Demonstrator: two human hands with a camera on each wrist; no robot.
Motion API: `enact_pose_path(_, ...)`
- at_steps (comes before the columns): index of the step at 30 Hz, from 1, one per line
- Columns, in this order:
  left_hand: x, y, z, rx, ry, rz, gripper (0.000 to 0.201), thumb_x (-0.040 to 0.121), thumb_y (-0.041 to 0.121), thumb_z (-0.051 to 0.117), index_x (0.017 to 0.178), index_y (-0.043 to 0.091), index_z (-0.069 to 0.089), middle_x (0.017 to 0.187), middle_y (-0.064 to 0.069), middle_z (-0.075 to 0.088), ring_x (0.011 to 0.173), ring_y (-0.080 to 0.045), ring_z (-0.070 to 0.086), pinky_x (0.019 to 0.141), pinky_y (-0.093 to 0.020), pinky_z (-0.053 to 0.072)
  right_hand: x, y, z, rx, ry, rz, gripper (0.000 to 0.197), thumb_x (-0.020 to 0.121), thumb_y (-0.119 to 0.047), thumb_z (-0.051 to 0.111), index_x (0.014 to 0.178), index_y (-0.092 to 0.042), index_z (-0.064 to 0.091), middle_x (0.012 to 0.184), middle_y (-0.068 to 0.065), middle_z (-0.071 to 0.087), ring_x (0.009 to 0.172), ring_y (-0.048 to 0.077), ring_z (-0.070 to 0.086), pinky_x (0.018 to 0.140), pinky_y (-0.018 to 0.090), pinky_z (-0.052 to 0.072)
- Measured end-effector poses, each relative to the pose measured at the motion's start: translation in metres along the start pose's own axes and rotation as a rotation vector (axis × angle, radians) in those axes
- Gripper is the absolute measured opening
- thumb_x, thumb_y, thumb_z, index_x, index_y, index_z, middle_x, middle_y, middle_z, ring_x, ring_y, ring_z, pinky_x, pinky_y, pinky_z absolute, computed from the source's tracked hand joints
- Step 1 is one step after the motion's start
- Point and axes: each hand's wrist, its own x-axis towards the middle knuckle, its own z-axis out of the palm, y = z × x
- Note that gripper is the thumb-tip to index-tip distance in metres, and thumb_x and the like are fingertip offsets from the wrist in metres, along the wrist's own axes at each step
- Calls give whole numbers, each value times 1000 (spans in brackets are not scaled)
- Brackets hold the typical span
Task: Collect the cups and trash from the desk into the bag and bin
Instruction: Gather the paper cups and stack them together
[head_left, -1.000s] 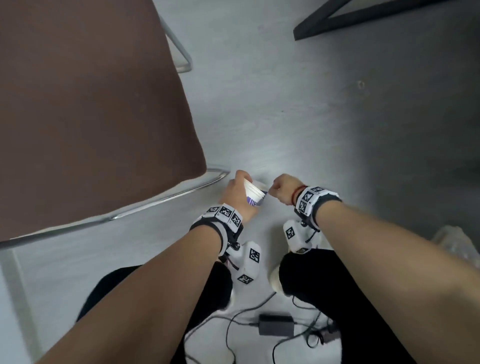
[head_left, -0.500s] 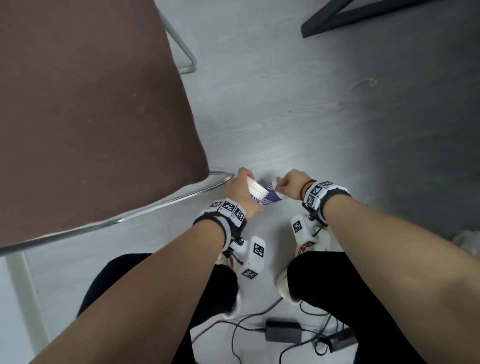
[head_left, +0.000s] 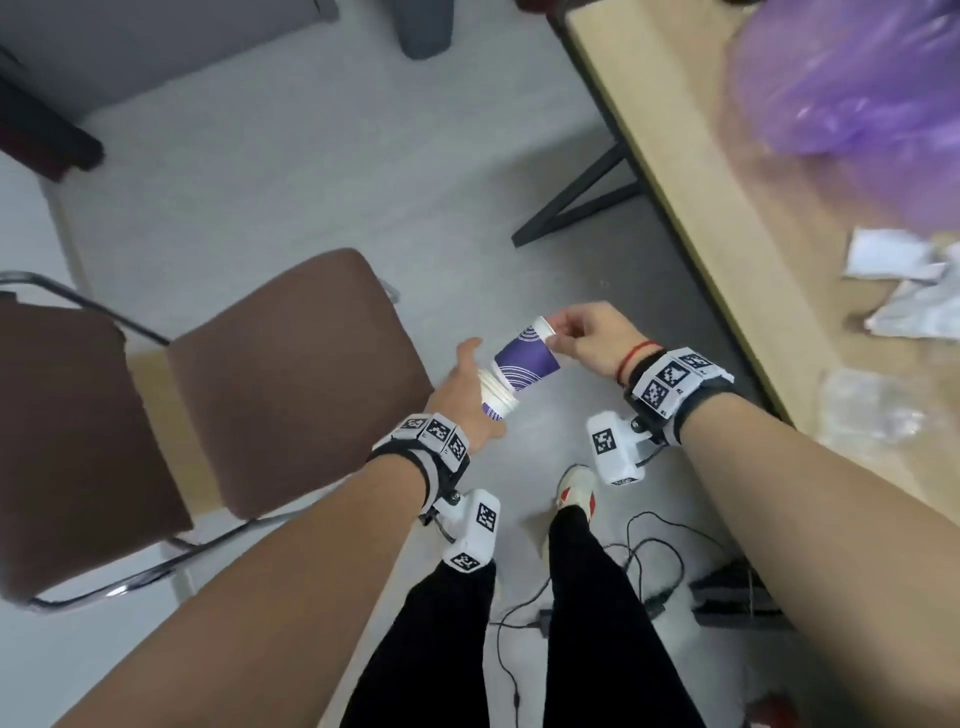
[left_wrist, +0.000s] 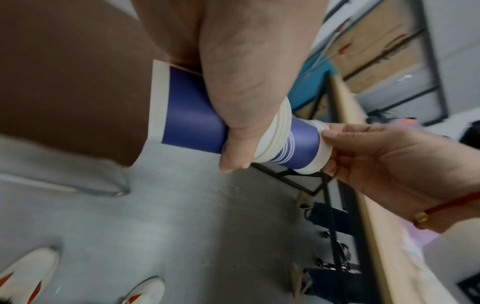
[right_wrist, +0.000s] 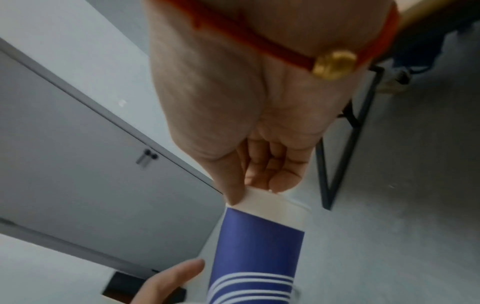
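Mid-task: left hand grips nested paper cup stack, right hand pinches top purple cup base, inserting it; crumpled paper and purple bag remain on desk at 2 o'clock.

Grey floor, brown chair, perhaps cabinets.

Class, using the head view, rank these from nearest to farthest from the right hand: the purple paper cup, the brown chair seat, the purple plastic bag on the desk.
1. The purple paper cup: pinched at its end by the right hand.
2. The brown chair seat: to the left, past the left hand.
3. The purple plastic bag: far up on the desk, to the right.
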Motion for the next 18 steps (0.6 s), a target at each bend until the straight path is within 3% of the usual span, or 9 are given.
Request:
enact_pose_path(3, -33, 60, -50, 85, 16, 154, 116, 57, 15, 78, 144, 40, 5, 102, -10, 64, 87, -33, 63, 81, -43, 54, -48, -58, -53, -50, 43, -96, 13, 83, -18, 63, 91, -12, 71, 86, 12, 72, 81, 29, 66, 82, 40, 52)
enact_pose_path(5, -49, 97, -73, 106, 63, 239, 117, 56, 15, 80, 144, 43, 7, 105, -10, 64, 87, -34, 64, 80, -41, 53, -76, -86, -84, -43, 79, -151, 13, 82, -17, 62, 90, -12, 72, 88, 12, 73, 82, 26, 66, 85, 42, 51)
enact_pose_path(9, -77, 178, -98, 142, 124, 448, 110, 59, 18, 80, 142, 48, 15, 115, -3, 64, 91, -30, 63, 79, -37, 52, -134, -121, -142, -66, 142, -237, 12, 85, -13, 60, 88, -8, 70, 84, 15, 71, 76, 27, 62, 80, 40, 49)
enact_pose_path(10, -81, 199, -100, 156, 118, 502, 103, 60, 21, 78, 140, 48, 20, 115, -2, 63, 92, -29, 62, 79, -37, 52, -145, -125, -153, -56, 125, -249, 13, 86, -14, 59, 86, -6, 69, 78, 14, 69, 70, 21, 59, 77, 38, 48)
enact_pose_path(12, -87, 240, -99, 198, 98, 595, 83, 60, 25, 77, 128, 42, 33, 111, -1, 62, 93, -29, 61, 79, -40, 53, -169, -128, -173, -47, 159, -258, 20, 92, -17, 56, 79, -3, 65, 62, 3, 57, 55, -1, 48, 64, 21, 41)
enact_pose_path(13, -89, 258, -96, 206, 88, 616, 73, 59, 25, 78, 118, 38, 37, 104, -2, 64, 89, -30, 62, 75, -42, 54, -177, -125, -181, -32, 215, -242, 23, 94, -21, 55, 77, -8, 64, 57, -4, 51, 49, -4, 47, 60, 12, 37)
enact_pose_path(14, -89, 275, -91, 196, 79, 617, 66, 59, 24, 80, 108, 34, 38, 96, -3, 65, 82, -32, 63, 69, -45, 55, -183, -118, -189, 23, 294, -224, 24, 94, -28, 55, 77, -15, 64, 56, -10, 51, 48, -6, 48, 58, 10, 36)
enact_pose_path(16, -87, 306, -79, 133, 65, 610, 63, 58, 24, 83, 98, 33, 35, 83, -2, 64, 67, -30, 62, 55, -44, 56, -191, -98, -207, 169, 506, -171, 19, 88, -42, 58, 80, -26, 61, 65, -12, 57, 58, -3, 53, 64, 23, 47)
enact_pose_path(18, -84, 338, -61, 95, 42, 657, 65, 59, 25, 85, 99, 32, 35, 83, 0, 63, 61, -24, 60, 48, -34, 51, -194, -75, -231, 351, 598, -40, 23, 86, -44, 59, 95, -23, 56, 81, -9, 59, 66, 12, 58, 64, 35, 54)
